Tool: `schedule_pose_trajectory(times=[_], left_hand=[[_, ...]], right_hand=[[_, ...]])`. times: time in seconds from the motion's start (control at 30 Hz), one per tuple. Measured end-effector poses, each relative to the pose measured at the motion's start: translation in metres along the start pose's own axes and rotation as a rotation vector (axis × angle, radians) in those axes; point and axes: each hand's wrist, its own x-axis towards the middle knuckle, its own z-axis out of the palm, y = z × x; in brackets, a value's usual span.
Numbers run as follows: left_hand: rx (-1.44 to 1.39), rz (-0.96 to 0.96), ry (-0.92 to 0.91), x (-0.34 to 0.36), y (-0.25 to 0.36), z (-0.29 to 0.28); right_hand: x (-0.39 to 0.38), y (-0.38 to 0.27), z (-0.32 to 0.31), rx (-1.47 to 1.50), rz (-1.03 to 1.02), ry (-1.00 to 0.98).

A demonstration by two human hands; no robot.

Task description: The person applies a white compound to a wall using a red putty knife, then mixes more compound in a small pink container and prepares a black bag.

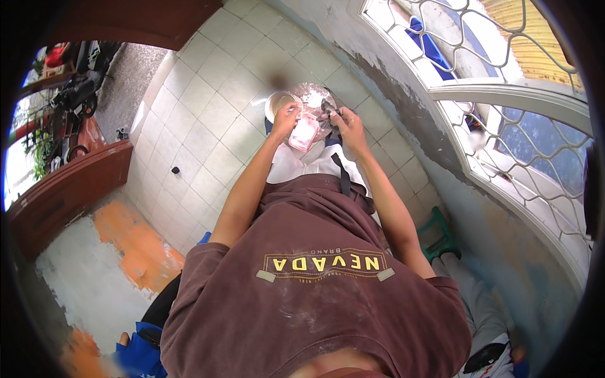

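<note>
My left hand (285,118) is closed on a pale pink, see-through packet (304,133), which hangs below and right of the fingers. My right hand (346,125) grips a small dark object (328,109), too small to identify, just right of the packet. Behind both hands are a round pale container (276,99), at the left, and a round surface dusted with white powder (313,90), at the right. A white cloth or bag (288,162) lies over my lap below the hands, with a dark strap on it.
A barred window (529,138) and worn wall run along the right, near a green plastic stool (435,230) and grey-clad legs (469,302). A doorway with parked motorbikes (75,94) is at upper left. Another person's blue sleeve (142,349) shows at lower left. A small black object (176,170) lies on the tiles.
</note>
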Motion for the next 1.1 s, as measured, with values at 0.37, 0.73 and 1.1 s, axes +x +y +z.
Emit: schedule_pose_trajectory(times=[0.37,0.73,1.1], left_hand=[[0.044,-0.198,-0.100,0.055,-0.024,-0.132],[0.175,-0.240,-0.184,0.102,-0.066,-0.193],[0.128,-0.301,-0.170,0.090,-0.087,-0.199]], right_hand=[[0.073,0.071,0.061,-0.040,0.274,0.306],[0.117,0.190,0.111,0.064,0.480,0.501],[0.101,0.155,0.137,-0.018,0.404,0.596]])
